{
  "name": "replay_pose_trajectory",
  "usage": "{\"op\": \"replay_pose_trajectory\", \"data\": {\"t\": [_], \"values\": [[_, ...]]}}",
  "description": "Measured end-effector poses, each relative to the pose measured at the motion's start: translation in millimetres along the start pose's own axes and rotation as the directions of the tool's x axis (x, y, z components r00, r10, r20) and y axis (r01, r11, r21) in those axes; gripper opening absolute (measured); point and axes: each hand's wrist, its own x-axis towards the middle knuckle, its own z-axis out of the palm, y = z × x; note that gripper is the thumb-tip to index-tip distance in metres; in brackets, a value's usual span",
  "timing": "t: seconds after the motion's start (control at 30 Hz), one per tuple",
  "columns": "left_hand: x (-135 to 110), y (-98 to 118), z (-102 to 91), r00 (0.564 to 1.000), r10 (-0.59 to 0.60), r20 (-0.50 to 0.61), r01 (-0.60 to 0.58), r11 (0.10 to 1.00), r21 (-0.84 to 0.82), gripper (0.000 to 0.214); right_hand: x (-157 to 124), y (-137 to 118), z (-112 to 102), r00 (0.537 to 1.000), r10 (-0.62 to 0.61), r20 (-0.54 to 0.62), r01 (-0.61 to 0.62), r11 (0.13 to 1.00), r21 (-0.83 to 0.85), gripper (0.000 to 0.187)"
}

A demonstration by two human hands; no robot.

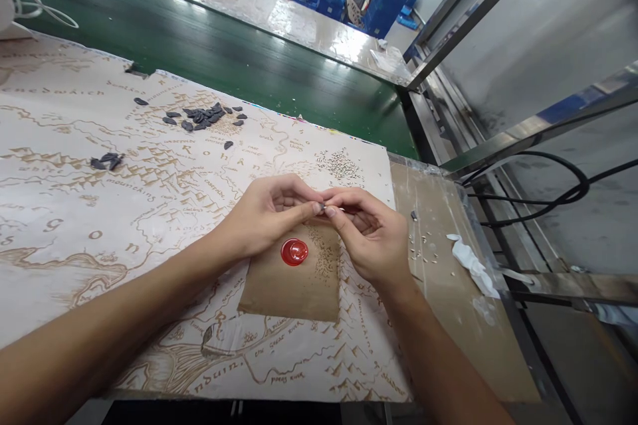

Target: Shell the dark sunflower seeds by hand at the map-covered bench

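Centrally, the fingers of the left hand and those of the right hand meet tip to tip. Both are pinched on a small part that is too small to identify. The part is held just above the bench, over the upper edge of a brown paper sheet.

Just below the left fingertips, a shallow red dish rests on the brown paper. Its surface is glossy, and whether it holds anything cannot be told. Fine pale grains are scattered on the paper to the right of the dish.

A map-printed sheet covers most of the bench. On it, well apart from the hands, lie a heap of dark flat pieces and a smaller cluster. A patch of fine grains lies nearer the hands. At the right, the bare bench carries stray bits and a white scrap.

Beyond the bench runs a green conveyor belt. Blue crates stand at the far end, and black cables loop at the right.
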Motion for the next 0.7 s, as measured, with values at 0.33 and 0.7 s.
{"op": "replay_pose_trajectory", "data": {"t": [0.33,0.7], "values": [[0.1,1.5,-1.0,1.0,0.009,0.022,-0.009,1.0,-0.027,0.018,0.7,2.1,0.4,1.0,0.0,0.003,0.0,1.0,-0.003,0.01],[0.2,14.3,-6.8,0.998,0.005,-0.064,-0.001,0.998,0.066,0.019,6.5,-6.2,-3.4,0.993,0.001,-0.122,-0.002,1.0,-0.008,0.007]]}}
